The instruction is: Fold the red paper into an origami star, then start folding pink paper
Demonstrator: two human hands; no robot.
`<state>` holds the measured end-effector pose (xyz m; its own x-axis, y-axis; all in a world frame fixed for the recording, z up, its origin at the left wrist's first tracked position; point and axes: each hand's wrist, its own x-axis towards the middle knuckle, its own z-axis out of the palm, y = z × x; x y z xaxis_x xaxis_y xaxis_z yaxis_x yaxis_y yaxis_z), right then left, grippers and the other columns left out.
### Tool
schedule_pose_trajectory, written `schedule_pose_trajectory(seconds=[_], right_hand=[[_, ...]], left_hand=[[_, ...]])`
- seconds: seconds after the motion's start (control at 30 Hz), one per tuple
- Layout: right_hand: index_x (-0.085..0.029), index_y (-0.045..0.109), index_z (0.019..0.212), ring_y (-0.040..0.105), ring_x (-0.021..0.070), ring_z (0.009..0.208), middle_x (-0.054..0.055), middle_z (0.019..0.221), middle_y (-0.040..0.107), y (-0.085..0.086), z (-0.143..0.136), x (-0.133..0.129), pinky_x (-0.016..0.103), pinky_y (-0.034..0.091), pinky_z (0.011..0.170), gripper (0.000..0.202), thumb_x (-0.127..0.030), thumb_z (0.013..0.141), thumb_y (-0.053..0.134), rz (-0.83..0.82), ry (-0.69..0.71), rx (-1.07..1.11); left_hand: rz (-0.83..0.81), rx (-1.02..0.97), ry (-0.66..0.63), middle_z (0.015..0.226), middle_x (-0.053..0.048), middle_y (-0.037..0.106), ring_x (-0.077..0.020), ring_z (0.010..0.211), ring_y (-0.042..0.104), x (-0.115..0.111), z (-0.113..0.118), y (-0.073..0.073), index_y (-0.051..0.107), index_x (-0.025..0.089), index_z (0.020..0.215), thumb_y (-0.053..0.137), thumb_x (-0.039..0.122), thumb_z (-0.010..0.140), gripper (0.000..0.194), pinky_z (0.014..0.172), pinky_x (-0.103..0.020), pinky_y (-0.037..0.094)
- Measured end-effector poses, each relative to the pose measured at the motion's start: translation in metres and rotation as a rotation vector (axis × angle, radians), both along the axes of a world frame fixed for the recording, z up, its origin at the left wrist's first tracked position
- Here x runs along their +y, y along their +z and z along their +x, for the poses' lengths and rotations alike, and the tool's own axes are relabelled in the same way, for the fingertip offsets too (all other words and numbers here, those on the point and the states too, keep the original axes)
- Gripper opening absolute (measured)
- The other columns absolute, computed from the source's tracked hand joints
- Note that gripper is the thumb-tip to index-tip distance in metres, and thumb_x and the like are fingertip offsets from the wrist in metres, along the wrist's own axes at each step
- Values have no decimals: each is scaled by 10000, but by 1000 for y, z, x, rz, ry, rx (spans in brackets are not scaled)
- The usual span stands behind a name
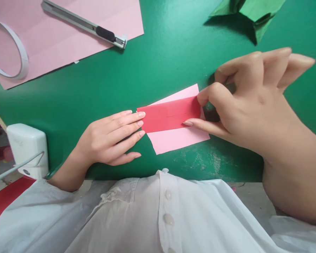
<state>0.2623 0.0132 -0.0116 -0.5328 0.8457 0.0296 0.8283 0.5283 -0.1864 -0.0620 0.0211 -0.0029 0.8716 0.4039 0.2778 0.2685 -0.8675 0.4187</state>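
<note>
A red paper strip, with a faint crease along its middle, lies slightly askew over a pink paper piece. My left hand rests nearly flat, its fingers stretched out and their tips on the strip's left end. At the other end, my right hand grips the strip between thumb and bent index finger, the thumb at the near edge and the index finger at the far right corner. The other fingers of that hand are raised off the paper.
On a large pink sheet at the upper left lie a utility knife and a white tape roll. A folded green paper shape sits at the upper right. A white device with a cable stands at the left edge of the green tabletop.
</note>
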Motion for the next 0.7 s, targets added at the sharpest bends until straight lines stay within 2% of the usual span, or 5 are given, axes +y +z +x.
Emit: schedule_pose_trajectory(seconds=[0.27,0.47,0.57,0.63,0.7], right_hand=[[-202,633,1016,514,388,1144,149,1342,454,-18,-2,-2,636,471,787,550,-731,898,540,248,130,173],[-312,644,1124,586,225,1125,15,1344,571,-15,-21,-3,432,444,811,170,-303,971,572,397,112,167],[-209,677,960,618,145,1029,0,1211,673,-3,-26,0,329,467,708,154,-116,949,555,524,346,163],[-168,730,954,646,141,957,40,1072,727,6,-25,2,310,519,751,224,-143,983,510,482,584,157],[-189,736,919,655,130,843,42,1010,746,14,-23,4,288,545,773,369,-101,1023,394,411,680,166]], left_hand=[[71,76,15,1121,-64,784,-266,1232,714,3,2,4,739,204,1045,610,471,955,310,1014,-442,664],[17,87,-4,1249,-94,745,-259,1290,679,3,1,5,713,183,1078,641,400,947,263,1050,-427,648],[15,90,-22,1295,-130,724,-273,1297,672,3,1,6,706,158,1094,668,382,931,280,1085,-430,627],[15,82,-36,1296,-149,721,-290,1297,671,2,1,5,699,136,1108,677,377,924,304,1090,-440,622],[6,84,-36,1305,-150,716,-296,1312,660,2,2,5,691,129,1132,666,381,928,324,1093,-449,617]])
